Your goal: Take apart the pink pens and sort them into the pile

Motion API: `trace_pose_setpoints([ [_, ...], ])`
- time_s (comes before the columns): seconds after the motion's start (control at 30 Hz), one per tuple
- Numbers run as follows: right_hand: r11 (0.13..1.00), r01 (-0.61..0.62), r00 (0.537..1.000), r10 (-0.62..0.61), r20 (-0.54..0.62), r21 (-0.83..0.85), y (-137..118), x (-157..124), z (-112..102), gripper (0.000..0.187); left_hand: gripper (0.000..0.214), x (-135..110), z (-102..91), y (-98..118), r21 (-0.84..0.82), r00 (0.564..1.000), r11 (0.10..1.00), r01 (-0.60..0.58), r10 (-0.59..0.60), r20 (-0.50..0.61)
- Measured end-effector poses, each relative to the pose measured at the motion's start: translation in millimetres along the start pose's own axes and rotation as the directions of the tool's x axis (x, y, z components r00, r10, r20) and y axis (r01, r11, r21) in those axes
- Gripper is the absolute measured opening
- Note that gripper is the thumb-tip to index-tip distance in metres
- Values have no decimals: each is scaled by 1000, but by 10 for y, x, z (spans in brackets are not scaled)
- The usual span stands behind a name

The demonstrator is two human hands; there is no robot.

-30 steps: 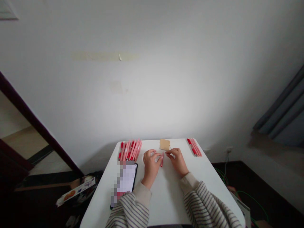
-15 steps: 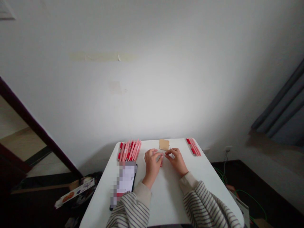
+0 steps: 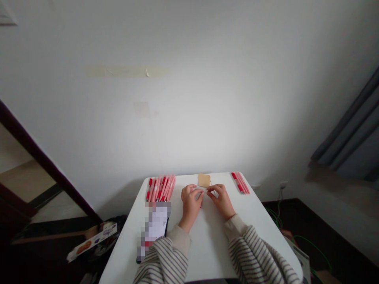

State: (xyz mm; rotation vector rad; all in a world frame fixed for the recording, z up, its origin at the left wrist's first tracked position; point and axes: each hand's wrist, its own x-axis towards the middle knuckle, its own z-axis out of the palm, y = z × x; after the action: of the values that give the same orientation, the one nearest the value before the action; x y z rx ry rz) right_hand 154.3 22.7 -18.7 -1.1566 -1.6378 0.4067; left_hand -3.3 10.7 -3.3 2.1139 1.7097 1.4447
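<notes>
My left hand (image 3: 191, 199) is closed over the middle of the white table (image 3: 211, 248), its thumb and fingers pinched together. A bit of pinkish red shows at its palm side, matching the pens nearby; it looks like a pink pen, mostly hidden by the fingers. Facing it, my right hand (image 3: 220, 201) is closed in a pinch. Something thin and pale seems to lie between the two sets of fingertips, too small to make out. Just beyond the hands lies a tan square pad (image 3: 204, 180).
Several pink and red pens (image 3: 160, 188) lie in a row at the back left. A smaller group of pens (image 3: 241, 183) lies at the back right. A phone (image 3: 156, 225) with a blurred screen rests by my left forearm. Behind the table stands a white wall (image 3: 195, 118).
The hands stay close together, with the right fingertips shifted very slightly. Less of the pinkish red piece shows under my left hand. The view has moved a little.
</notes>
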Motion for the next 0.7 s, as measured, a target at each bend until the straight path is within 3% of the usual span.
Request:
trace_pose_setpoints([
  [0.17,982,3,1000,-7,-18,-190,28,8,-98,18,7,42,39,-16,-10,999,999,31,-31,-44],
  [0.37,855,-124,992,97,-80,-503,27,-24,-137,20,7,60,49,-38,-6,997,998,55,-55,-55],
  [0.7,800,-171,984,171,-54,-575,-7,-21,-128,17,6,19,15,-88,-31,996,998,52,-55,-74],
])
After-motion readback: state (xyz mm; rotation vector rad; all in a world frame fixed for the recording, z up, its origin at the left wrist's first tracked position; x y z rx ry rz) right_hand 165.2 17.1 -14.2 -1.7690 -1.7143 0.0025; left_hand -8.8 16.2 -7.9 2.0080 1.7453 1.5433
